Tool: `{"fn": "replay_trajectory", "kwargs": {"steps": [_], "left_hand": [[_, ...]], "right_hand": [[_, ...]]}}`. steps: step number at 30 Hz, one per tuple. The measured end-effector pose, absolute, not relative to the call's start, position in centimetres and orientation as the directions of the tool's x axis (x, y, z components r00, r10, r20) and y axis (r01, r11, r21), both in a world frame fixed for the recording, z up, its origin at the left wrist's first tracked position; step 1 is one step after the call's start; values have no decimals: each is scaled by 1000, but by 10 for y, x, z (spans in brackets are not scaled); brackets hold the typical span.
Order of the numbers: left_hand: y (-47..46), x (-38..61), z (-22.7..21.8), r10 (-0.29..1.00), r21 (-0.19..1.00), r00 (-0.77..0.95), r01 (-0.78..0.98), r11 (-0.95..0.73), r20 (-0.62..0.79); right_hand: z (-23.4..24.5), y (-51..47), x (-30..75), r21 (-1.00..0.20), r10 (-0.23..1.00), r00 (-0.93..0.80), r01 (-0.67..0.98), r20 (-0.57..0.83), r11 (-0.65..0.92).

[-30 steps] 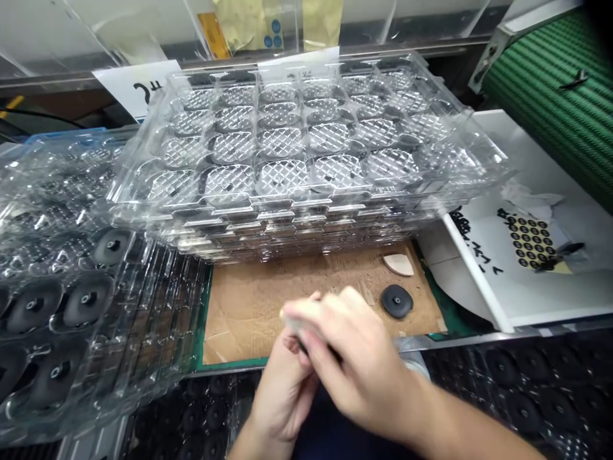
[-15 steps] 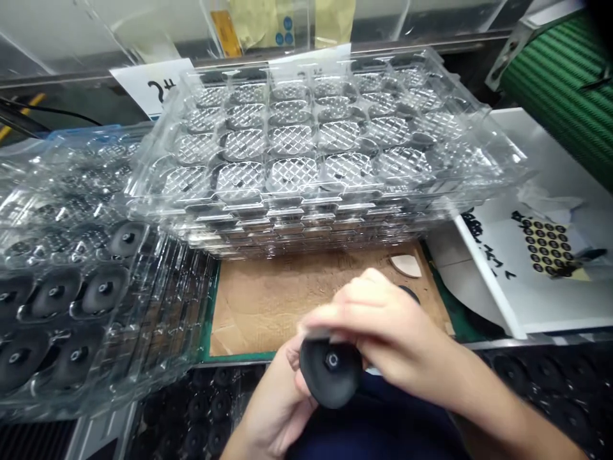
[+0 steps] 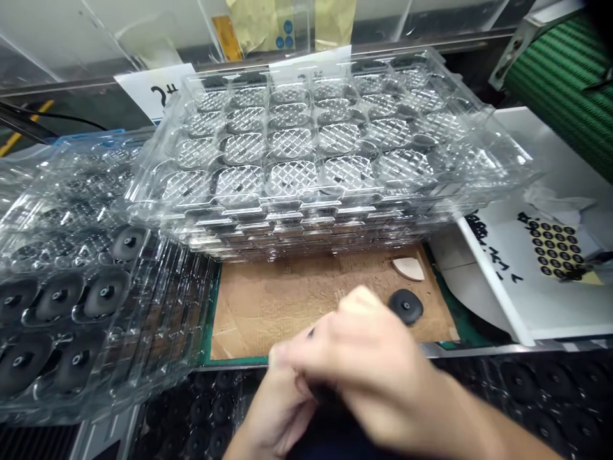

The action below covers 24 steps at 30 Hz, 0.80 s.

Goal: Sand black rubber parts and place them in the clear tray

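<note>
The right hand (image 3: 368,364) and left hand (image 3: 282,402) meet in front of the cardboard (image 3: 268,300), low in the view. The right grip is blurred, its fingers curled together over a dark piece (image 3: 326,391) that sits between the hands and is mostly hidden; the left grip's fingers are covered, so their state cannot be told. A black disc (image 3: 405,306) lies on the cardboard, just beyond the right hand, near a pale wedge (image 3: 408,268). Clear trays (image 3: 292,182) are stacked behind.
</note>
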<state>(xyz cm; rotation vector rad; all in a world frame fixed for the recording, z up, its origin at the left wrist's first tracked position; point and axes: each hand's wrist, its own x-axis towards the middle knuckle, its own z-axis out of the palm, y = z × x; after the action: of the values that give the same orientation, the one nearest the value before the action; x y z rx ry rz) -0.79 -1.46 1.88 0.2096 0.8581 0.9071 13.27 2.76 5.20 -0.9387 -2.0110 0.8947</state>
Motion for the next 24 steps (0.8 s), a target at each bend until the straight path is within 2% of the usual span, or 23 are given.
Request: {"fn": "replay_trajectory", "kwargs": {"steps": [2,3,5,8,13,20,24], "left_hand": [[-14,-12,17,760,478,343,-617,625,-552],[-14,-14,16,760,464,346,-631,622,-550],[-13,-19,11,773,451,332,-662,599,-540],[-12,-25,2,796,470,294,-679,563,-528],[-10,-29,-6,799,494,250,-674,549,-547],[-6,-23,-6,823,467,169,-753,463,-542],[-8,-19,-6,820,472,94,-778,414,-564]], "right_hand": [[32,41,143,-896,943,-314,377,114,234],[19,46,148,-902,973,-229,419,9,107],[-12,50,156,-883,979,-176,470,-97,-3],[-57,36,156,-840,968,-211,542,-137,-1],[-101,-5,145,-742,989,-94,669,-118,-25],[-111,-5,141,-673,993,-102,738,-59,36],[-103,9,143,-701,993,-122,709,-9,80]]}}
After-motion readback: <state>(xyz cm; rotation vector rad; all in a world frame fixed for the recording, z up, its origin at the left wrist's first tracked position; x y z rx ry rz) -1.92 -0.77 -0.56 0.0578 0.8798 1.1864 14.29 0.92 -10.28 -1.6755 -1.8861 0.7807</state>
